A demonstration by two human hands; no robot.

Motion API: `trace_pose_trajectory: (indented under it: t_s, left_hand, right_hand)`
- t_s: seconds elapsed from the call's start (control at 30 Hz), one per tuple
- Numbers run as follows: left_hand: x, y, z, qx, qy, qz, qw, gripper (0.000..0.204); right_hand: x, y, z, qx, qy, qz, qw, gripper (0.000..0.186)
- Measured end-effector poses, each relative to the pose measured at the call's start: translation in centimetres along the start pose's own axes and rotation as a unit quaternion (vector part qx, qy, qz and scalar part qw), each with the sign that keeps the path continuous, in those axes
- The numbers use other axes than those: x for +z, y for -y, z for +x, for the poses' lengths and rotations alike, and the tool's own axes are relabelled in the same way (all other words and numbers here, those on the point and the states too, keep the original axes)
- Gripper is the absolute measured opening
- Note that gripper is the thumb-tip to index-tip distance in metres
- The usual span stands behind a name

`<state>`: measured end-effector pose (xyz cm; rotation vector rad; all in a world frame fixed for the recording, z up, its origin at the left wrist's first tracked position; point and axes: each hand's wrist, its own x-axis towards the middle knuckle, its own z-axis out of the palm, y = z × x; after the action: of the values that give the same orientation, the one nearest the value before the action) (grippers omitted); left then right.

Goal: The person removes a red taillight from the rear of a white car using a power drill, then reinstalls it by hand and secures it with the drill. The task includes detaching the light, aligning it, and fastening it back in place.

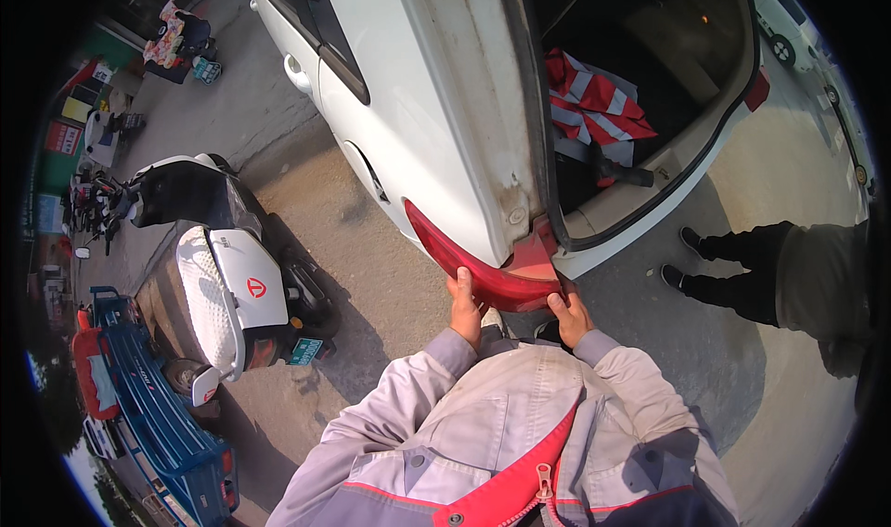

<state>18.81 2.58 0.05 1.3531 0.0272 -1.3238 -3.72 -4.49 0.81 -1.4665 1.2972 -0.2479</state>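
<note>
A red tail light curves round the rear corner of the white car. My left hand grips its lower edge near the middle, thumb on the red lens and fingers underneath. At its right end, beside the boot opening, my right hand holds it the same way. Whether the light is seated in the body or loose, I cannot tell. Next to it, a red-painted body section shows at the corner of the opening.
In the boot lie a red-and-silver striped cloth and a dark tool. A white scooter and a blue cargo tricycle stand at left. A person in black trousers stands at right.
</note>
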Motion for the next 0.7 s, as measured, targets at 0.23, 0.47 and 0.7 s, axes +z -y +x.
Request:
trace_pose_trajectory:
  t_s: [0.23,0.47,0.7]
  left_hand:
    - [-0.3,1.1,0.9,0.096,0.038,-0.02,0.994,0.072]
    - [-1.2,1.5,1.6,0.086,0.055,0.002,0.995,0.077]
    - [-1.4,0.7,1.1,0.064,0.072,-0.003,0.995,0.075]
  right_hand:
    - [0.8,-1.6,0.8,-0.102,-0.019,0.06,0.993,0.09]
    - [0.6,-1.5,0.6,-0.123,-0.031,0.038,0.991,0.09]
    - [0.5,-2.2,0.6,-0.116,-0.044,0.069,0.99,0.084]
